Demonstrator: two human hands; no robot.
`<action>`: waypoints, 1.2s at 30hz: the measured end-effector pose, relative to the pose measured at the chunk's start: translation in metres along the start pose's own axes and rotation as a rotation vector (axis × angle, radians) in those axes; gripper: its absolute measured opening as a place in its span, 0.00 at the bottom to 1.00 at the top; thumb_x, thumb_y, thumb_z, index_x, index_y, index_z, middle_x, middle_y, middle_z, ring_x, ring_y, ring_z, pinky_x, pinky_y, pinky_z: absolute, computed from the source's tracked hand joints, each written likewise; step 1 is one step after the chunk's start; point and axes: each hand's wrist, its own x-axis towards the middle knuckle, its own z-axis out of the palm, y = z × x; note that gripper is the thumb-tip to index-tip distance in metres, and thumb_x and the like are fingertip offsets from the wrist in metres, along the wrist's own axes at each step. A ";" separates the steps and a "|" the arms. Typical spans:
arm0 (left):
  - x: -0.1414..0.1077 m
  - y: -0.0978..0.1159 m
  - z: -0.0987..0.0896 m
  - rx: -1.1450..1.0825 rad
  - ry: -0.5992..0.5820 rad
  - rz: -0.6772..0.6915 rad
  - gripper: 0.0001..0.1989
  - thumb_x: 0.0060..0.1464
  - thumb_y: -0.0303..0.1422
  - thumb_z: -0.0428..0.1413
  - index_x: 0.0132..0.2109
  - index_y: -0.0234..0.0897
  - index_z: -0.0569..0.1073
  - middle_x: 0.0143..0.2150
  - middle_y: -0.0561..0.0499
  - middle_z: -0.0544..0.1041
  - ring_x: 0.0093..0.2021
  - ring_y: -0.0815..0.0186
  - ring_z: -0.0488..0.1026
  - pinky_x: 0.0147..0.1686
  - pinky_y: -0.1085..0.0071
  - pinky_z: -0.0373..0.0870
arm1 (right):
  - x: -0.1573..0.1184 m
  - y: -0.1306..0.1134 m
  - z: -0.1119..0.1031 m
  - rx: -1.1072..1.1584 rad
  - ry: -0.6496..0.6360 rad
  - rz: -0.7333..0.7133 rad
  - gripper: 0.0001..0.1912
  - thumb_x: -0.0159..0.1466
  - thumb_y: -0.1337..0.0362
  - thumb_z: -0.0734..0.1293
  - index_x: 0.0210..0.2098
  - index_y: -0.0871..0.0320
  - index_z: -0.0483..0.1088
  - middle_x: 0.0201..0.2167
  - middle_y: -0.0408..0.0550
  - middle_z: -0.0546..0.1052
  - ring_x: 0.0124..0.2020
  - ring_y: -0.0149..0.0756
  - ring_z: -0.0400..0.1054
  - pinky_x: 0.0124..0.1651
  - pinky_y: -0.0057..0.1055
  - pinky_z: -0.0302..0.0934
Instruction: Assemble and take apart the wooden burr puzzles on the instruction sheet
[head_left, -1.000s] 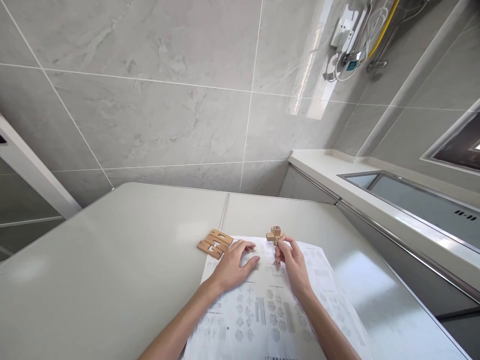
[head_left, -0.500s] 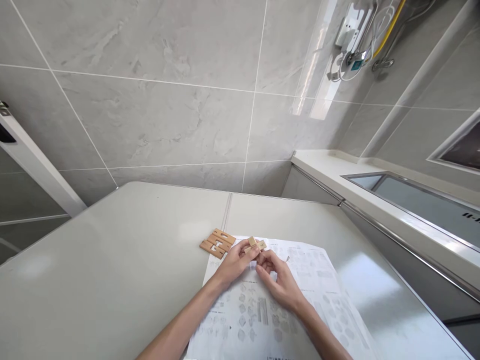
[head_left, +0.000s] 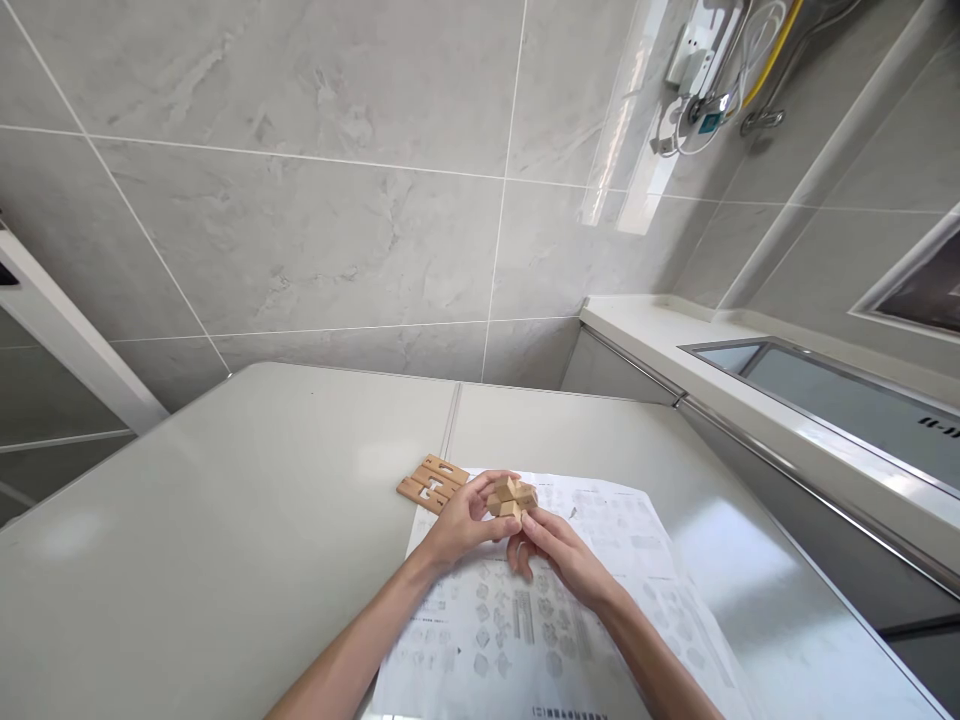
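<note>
Block cluster [head_left: 513, 497] in grip of both hands [head_left: 466, 517] [head_left: 553, 547], printed sheet [head_left: 547, 610] below, slotted board [head_left: 421, 478] alongside

One camera, worn on the person's head, looks forward and down. It sees the bench [head_left: 300, 500] from above, with the wall [head_left: 337, 235] filling the top half. The left hand [head_left: 459, 522] and right hand [head_left: 564, 556] look small, low and near the middle.

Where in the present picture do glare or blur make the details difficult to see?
In the head view, glare whitens patches on the table, left and right; in the head view, pale streaks shine on the tiled wall; in the head view, most print on the paper sheet is too faint to read.
</note>
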 end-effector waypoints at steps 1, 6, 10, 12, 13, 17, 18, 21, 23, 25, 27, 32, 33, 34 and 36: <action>-0.001 0.002 0.000 -0.001 -0.030 -0.010 0.32 0.51 0.42 0.74 0.60 0.39 0.76 0.59 0.38 0.81 0.48 0.55 0.80 0.38 0.68 0.75 | -0.001 -0.001 -0.001 0.007 -0.034 0.007 0.29 0.71 0.36 0.65 0.42 0.57 0.78 0.29 0.47 0.80 0.24 0.38 0.72 0.33 0.36 0.70; -0.003 0.007 0.001 -0.010 -0.123 -0.036 0.29 0.50 0.40 0.73 0.58 0.38 0.79 0.59 0.39 0.81 0.42 0.59 0.80 0.32 0.71 0.72 | -0.001 -0.002 -0.004 -0.003 -0.092 0.004 0.28 0.66 0.36 0.71 0.37 0.56 0.81 0.27 0.46 0.79 0.26 0.38 0.71 0.36 0.37 0.70; -0.003 0.006 0.001 -0.011 -0.126 -0.034 0.28 0.50 0.37 0.72 0.58 0.39 0.79 0.55 0.41 0.82 0.41 0.60 0.79 0.34 0.70 0.73 | 0.001 -0.001 -0.005 -0.019 -0.068 -0.016 0.27 0.67 0.37 0.71 0.35 0.56 0.82 0.25 0.44 0.77 0.26 0.37 0.69 0.36 0.35 0.68; -0.002 0.006 0.000 -0.006 -0.125 -0.029 0.27 0.50 0.36 0.72 0.58 0.39 0.79 0.56 0.41 0.82 0.43 0.58 0.79 0.36 0.69 0.74 | 0.001 0.000 -0.004 -0.023 -0.056 -0.027 0.26 0.66 0.38 0.71 0.35 0.56 0.82 0.25 0.44 0.76 0.26 0.36 0.67 0.34 0.34 0.67; -0.002 0.007 0.000 -0.001 -0.127 -0.026 0.27 0.50 0.35 0.72 0.57 0.39 0.79 0.56 0.41 0.82 0.44 0.57 0.80 0.37 0.68 0.75 | 0.001 0.000 -0.004 -0.024 -0.051 -0.033 0.26 0.66 0.38 0.71 0.34 0.56 0.82 0.25 0.44 0.75 0.25 0.35 0.66 0.33 0.33 0.66; -0.001 0.009 0.000 0.026 -0.126 0.000 0.28 0.48 0.35 0.73 0.57 0.39 0.79 0.56 0.42 0.82 0.49 0.53 0.80 0.43 0.64 0.77 | 0.001 0.001 -0.004 -0.043 -0.034 -0.049 0.25 0.67 0.39 0.71 0.33 0.56 0.82 0.26 0.44 0.74 0.26 0.35 0.64 0.32 0.32 0.64; 0.000 0.010 0.000 0.036 -0.121 0.011 0.28 0.47 0.35 0.74 0.56 0.39 0.79 0.56 0.42 0.82 0.51 0.52 0.79 0.46 0.62 0.76 | 0.001 0.001 -0.004 -0.052 -0.029 -0.054 0.25 0.68 0.40 0.71 0.33 0.56 0.81 0.25 0.43 0.73 0.26 0.35 0.63 0.32 0.32 0.62; -0.001 0.011 -0.001 0.070 -0.110 0.040 0.29 0.47 0.35 0.75 0.56 0.40 0.80 0.55 0.43 0.83 0.57 0.49 0.77 0.57 0.58 0.72 | 0.001 0.001 -0.004 -0.083 -0.004 -0.077 0.25 0.67 0.41 0.72 0.26 0.55 0.77 0.22 0.41 0.68 0.26 0.34 0.59 0.31 0.30 0.57; -0.001 0.011 -0.002 0.090 -0.110 0.049 0.29 0.47 0.36 0.75 0.56 0.40 0.80 0.56 0.42 0.83 0.58 0.48 0.77 0.60 0.56 0.70 | 0.001 0.000 -0.004 -0.101 0.013 -0.093 0.27 0.67 0.42 0.72 0.23 0.55 0.73 0.22 0.39 0.64 0.26 0.34 0.56 0.31 0.30 0.54; -0.001 0.011 -0.003 0.105 -0.109 0.056 0.29 0.48 0.38 0.75 0.57 0.40 0.80 0.57 0.42 0.83 0.59 0.47 0.76 0.61 0.56 0.69 | 0.002 0.000 -0.003 -0.114 0.023 -0.103 0.27 0.68 0.42 0.72 0.23 0.55 0.71 0.22 0.39 0.63 0.27 0.34 0.55 0.32 0.30 0.52; -0.001 0.012 -0.004 0.115 -0.107 0.061 0.29 0.48 0.38 0.76 0.57 0.40 0.80 0.57 0.42 0.82 0.59 0.47 0.76 0.61 0.56 0.69 | 0.002 0.000 -0.002 -0.119 0.023 -0.102 0.27 0.68 0.42 0.71 0.23 0.55 0.70 0.23 0.39 0.62 0.28 0.34 0.54 0.32 0.30 0.52; -0.001 0.013 -0.003 0.097 -0.128 0.032 0.30 0.47 0.39 0.76 0.56 0.38 0.80 0.57 0.42 0.82 0.55 0.50 0.78 0.55 0.59 0.73 | 0.003 0.006 -0.004 -0.086 -0.019 -0.063 0.26 0.67 0.41 0.72 0.26 0.56 0.72 0.24 0.40 0.66 0.28 0.34 0.58 0.33 0.31 0.56; -0.001 0.012 -0.004 0.086 -0.137 0.020 0.30 0.48 0.40 0.76 0.56 0.38 0.79 0.57 0.42 0.82 0.53 0.50 0.79 0.52 0.60 0.75 | 0.003 0.007 -0.004 -0.073 -0.033 -0.051 0.26 0.67 0.41 0.72 0.27 0.56 0.73 0.24 0.41 0.67 0.28 0.34 0.60 0.33 0.31 0.57; -0.001 0.011 -0.004 0.074 -0.144 0.008 0.30 0.48 0.40 0.75 0.57 0.38 0.79 0.58 0.42 0.82 0.52 0.51 0.79 0.50 0.60 0.76 | 0.003 0.008 -0.005 -0.060 -0.048 -0.039 0.25 0.68 0.41 0.72 0.29 0.57 0.74 0.25 0.41 0.69 0.28 0.35 0.62 0.33 0.31 0.59; -0.001 0.008 -0.005 0.055 -0.152 -0.011 0.30 0.49 0.39 0.75 0.58 0.38 0.78 0.60 0.41 0.81 0.52 0.52 0.80 0.47 0.62 0.76 | 0.003 0.010 -0.005 -0.035 -0.077 -0.023 0.25 0.68 0.41 0.72 0.32 0.57 0.75 0.26 0.43 0.72 0.28 0.35 0.64 0.34 0.32 0.61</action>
